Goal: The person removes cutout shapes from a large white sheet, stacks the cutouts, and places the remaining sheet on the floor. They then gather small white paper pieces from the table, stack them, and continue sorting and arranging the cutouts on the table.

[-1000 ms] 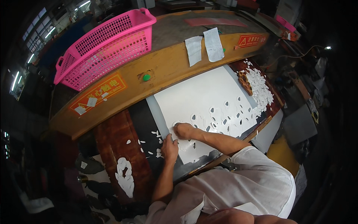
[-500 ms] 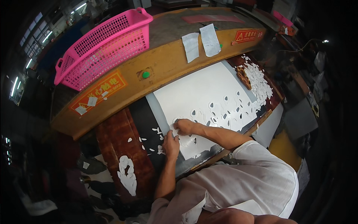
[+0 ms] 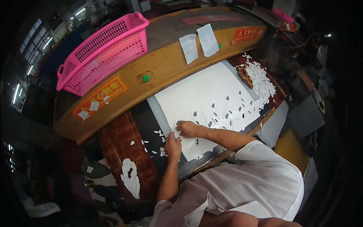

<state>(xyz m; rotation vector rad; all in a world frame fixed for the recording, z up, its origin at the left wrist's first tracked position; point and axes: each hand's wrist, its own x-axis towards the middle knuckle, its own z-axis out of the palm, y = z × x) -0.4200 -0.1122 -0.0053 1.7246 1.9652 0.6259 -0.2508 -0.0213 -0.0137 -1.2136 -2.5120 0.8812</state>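
A large white sheet (image 3: 200,90) with several oval cut-out holes lies on a grey board (image 3: 157,108). My right hand (image 3: 188,129) presses down near its left edge, fingers curled together beside a hole. Whatever is in those fingers is hidden. Close by on the left, my left hand (image 3: 173,146) sits at the sheet's edge with its fingers bent and drawn together; I cannot make out what they grip. Small white cut pieces (image 3: 162,151) are scattered on the black surface next to it.
Ahead runs a yellow machine beam (image 3: 166,77) with a green button (image 3: 146,78) and hanging papers (image 3: 207,39). A pink basket (image 3: 109,53) stands on top. White pieces are heaped (image 3: 261,81) beside a brown shaped tool (image 3: 245,77) at right; more are piled (image 3: 130,178) at left.
The whole view has shifted slightly. Both hands stay at nearly the same place on the sheet, with little visible change in their fingers.
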